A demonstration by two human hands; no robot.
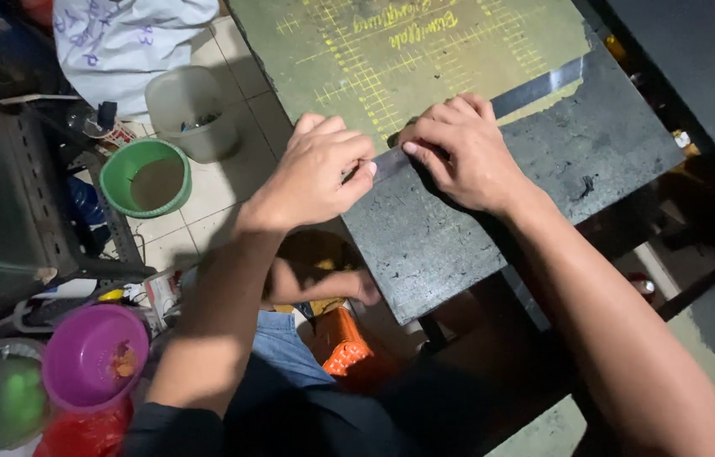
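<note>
Here, both hands (315, 173) (463, 152) on metal ruler (535, 89); green mat (425, 51) beneath

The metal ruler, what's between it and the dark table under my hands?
In the head view, the metal ruler lies on a green cutting mat over the dark table; both the left hand and right hand press there.

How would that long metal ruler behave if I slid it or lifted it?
The metal ruler looks thin and flat, so probably stiff and light. Its shiny face suggests it could slip on the cutting mat unless the right hand presses it.
</note>
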